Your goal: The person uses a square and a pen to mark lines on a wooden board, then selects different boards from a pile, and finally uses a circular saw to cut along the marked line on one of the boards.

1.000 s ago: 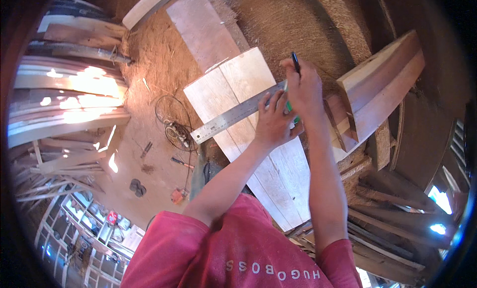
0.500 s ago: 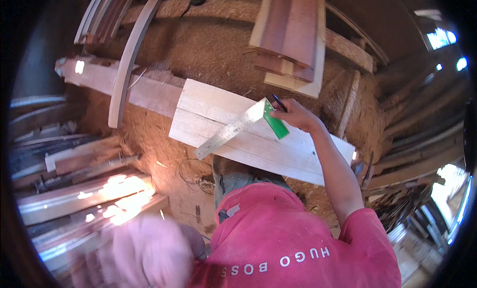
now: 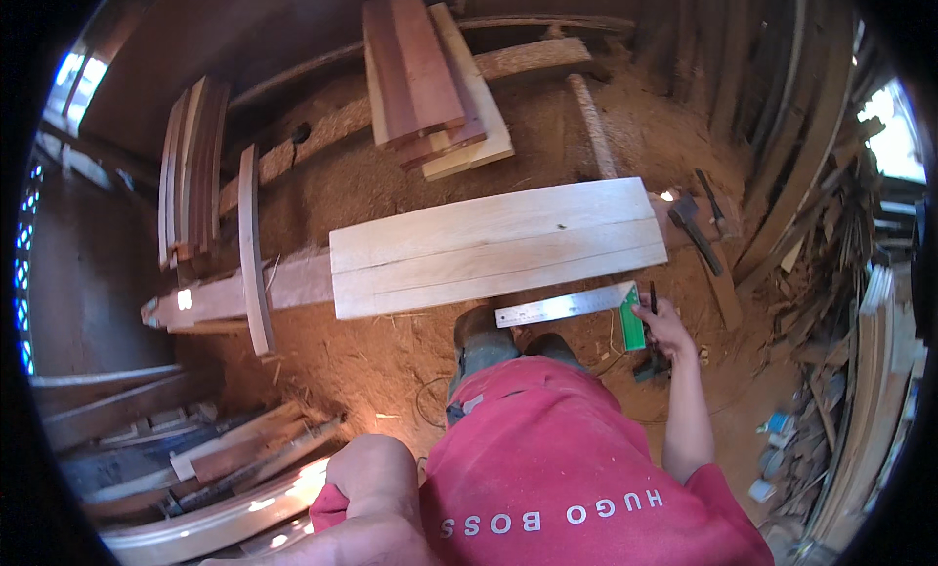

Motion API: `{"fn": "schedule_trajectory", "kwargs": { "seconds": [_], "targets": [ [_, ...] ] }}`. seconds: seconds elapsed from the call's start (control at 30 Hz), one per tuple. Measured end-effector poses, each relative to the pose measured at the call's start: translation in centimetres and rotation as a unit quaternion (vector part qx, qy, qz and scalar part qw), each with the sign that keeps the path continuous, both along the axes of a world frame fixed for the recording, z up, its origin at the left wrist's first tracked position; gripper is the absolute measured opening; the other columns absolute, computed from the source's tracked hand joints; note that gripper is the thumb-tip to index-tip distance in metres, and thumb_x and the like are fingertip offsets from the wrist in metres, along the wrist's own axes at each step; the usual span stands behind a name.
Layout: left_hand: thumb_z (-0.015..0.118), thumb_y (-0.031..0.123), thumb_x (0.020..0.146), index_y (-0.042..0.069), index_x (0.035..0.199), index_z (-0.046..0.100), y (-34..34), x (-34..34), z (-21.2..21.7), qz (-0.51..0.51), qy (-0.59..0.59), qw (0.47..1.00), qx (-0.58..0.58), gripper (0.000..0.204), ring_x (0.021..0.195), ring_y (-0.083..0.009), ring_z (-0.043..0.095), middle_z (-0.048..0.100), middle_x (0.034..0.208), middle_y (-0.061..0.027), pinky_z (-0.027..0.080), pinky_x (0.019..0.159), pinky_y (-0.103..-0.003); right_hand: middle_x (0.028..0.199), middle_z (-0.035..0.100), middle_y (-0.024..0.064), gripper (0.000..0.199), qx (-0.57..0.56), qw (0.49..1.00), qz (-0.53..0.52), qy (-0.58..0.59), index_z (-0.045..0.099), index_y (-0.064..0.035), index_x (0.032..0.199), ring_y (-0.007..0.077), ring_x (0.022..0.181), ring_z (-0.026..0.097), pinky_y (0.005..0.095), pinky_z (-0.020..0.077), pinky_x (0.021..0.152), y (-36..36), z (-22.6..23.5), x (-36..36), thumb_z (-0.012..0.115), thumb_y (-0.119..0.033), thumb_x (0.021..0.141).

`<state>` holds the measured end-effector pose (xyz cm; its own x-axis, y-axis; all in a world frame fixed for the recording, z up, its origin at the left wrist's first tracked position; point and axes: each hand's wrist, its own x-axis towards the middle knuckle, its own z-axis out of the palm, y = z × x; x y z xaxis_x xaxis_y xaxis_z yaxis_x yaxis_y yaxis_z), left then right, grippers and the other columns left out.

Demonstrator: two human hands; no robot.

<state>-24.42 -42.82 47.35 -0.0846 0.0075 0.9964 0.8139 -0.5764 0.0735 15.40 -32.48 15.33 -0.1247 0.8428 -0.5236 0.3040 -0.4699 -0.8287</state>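
My right hand (image 3: 667, 329) grips the green handle of a try square (image 3: 567, 305), with a dark pen (image 3: 653, 294) also between the fingers. The square's metal blade points left, over my legs and just off the near edge of a pale wooden panel (image 3: 498, 246). A seam runs along the panel, which lies across a long timber beam (image 3: 298, 281). Of my left arm (image 3: 371, 478) only the bent part shows at the lower left; its hand is out of sight.
A curved wooden piece (image 3: 252, 253) crosses the beam at left. Stacked boards (image 3: 415, 73) lie beyond the panel, more boards (image 3: 192, 170) at far left. A hammer (image 3: 699, 239) lies at the beam's right end. Offcuts (image 3: 249, 444) lie lower left; sawdust covers the ground.
The try square has come off the panel toward me and to the right, in my right hand. The view has turned, so the panel now lies at a different slant. My left arm is less blurred.
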Motion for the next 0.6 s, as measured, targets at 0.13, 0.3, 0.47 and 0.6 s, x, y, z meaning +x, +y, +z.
{"fn": "schedule_trajectory", "kwargs": {
  "seconds": [0.13,0.3,0.47,0.6],
  "targets": [
    [0.058,0.035,0.094,0.020,0.129,0.064,2.5,3.6,1.0,-0.319,-0.064,0.923,0.206,0.038,0.144,-0.0218,0.036,0.052,0.147,0.0071,0.016,0.115,-0.058,0.072,0.057,-0.0057,0.012,-0.073,0.989,-0.123,0.017,0.063,-0.0064,0.106,0.0015,0.045,0.042,0.0196,0.0293,0.035,-7.7,-2.5,4.9,0.060,-0.015,0.098],
    [0.062,0.027,0.090,0.016,0.119,0.068,3.0,4.3,1.9,-0.135,-0.054,0.962,0.229,0.032,0.146,-0.0226,0.034,0.057,0.142,0.0041,0.015,0.115,-0.058,0.072,0.057,-0.0040,0.009,-0.111,0.962,-0.244,0.040,0.063,-0.0076,0.105,0.0027,0.045,0.043,0.0195,0.0291,0.033,-13.8,-6.3,5.9,0.058,-0.012,0.099],
    [0.063,0.021,0.088,0.013,0.113,0.071,4.9,3.8,2.3,-0.094,-0.067,0.981,0.156,0.027,0.145,-0.0214,0.036,0.062,0.136,-0.0004,0.018,0.114,-0.055,0.072,0.057,-0.0039,0.008,-0.126,0.943,-0.303,0.059,0.063,-0.0097,0.103,0.0036,0.047,0.046,0.0207,0.0291,0.033,-17.2,-10.4,5.3,0.061,-0.015,0.097],
    [0.062,0.019,0.089,0.012,0.110,0.072,7.8,5.6,3.5,-0.550,-0.161,0.763,0.299,0.024,0.139,-0.0165,0.042,0.063,0.133,0.0001,0.021,0.113,-0.051,0.070,0.056,-0.0032,0.007,-0.164,0.912,-0.376,0.031,0.063,-0.0113,0.097,0.0066,0.049,0.046,0.0235,0.0296,0.036,-18.4,-13.1,3.3,0.065,-0.017,0.094]
  ]
}}
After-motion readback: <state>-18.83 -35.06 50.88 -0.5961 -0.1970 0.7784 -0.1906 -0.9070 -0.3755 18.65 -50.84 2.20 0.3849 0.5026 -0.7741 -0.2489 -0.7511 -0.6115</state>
